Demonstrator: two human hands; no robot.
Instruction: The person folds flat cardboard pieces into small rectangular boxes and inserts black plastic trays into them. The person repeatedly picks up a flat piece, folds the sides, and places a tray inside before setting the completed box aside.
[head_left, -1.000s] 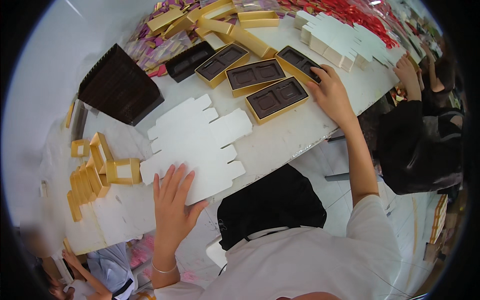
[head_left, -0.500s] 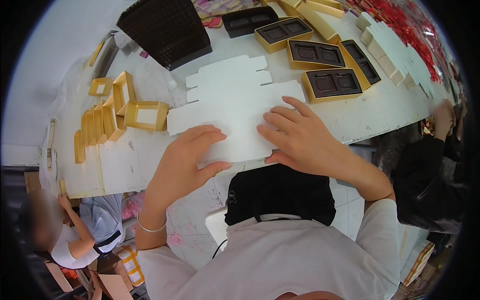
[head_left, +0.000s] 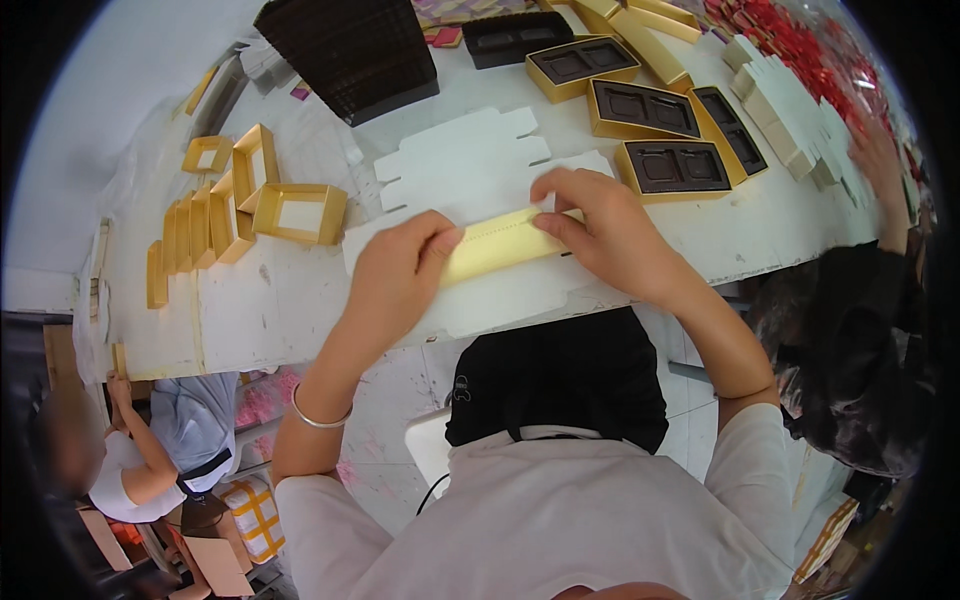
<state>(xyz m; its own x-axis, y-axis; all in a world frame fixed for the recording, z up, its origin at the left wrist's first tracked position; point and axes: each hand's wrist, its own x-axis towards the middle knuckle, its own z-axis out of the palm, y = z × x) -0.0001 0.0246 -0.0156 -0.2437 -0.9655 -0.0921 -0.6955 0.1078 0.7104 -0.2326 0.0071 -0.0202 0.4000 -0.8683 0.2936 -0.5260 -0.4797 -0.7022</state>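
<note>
A flat white cardboard box blank (head_left: 455,155) with notched flaps lies on the table in front of me. Its near panel is folded up and over, so a yellow-gold outer face (head_left: 495,245) shows. My left hand (head_left: 400,270) pinches the left end of this panel between thumb and fingers. At the panel's right end, my right hand (head_left: 605,230) grips with the thumb on the yellow face and the fingers curled at the far edge. More white card (head_left: 490,305) shows beneath, toward the table's front edge.
Empty gold box frames (head_left: 300,213) stand at left. A tall dark tray stack (head_left: 350,60) rises behind the blank. Gold boxes with dark inserts (head_left: 675,165) sit at right, near stacked white blanks (head_left: 780,120). A co-worker's hand (head_left: 880,160) is at far right; another person (head_left: 135,450) sits lower left.
The blank's near panel has been lifted and folded away from me, bringing its yellow face into view. Both hands went from spread over the white card to pinching the panel's ends.
</note>
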